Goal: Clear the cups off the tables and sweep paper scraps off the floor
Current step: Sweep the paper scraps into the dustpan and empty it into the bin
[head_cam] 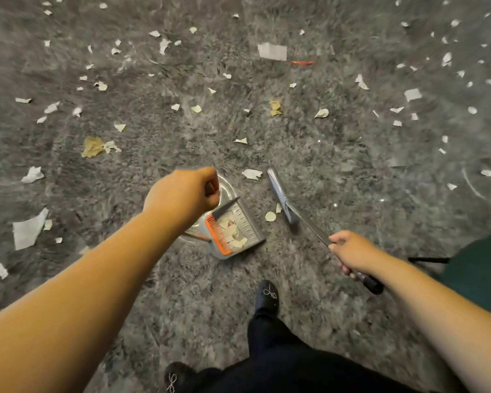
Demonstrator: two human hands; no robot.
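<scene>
A grey dustpan [245, 226] with an orange comb edge stands on the grey carpet, holding several paper scraps [234, 236]. My left hand [183, 195] grips the dustpan's upright handle from above. My right hand [352, 252] grips the broom handle [364, 279]. The broom head [281, 198] lies on the carpet just right of the pan, with two small scraps [271, 215] between them. White and tan paper scraps [29, 231] litter the carpet all around.
A dark green chair seat [478, 272] with a black leg sits at the right edge. My black shoes [267, 297] and trouser legs are at the bottom. A red strip [302, 62] lies far ahead beside a large white scrap [272, 51].
</scene>
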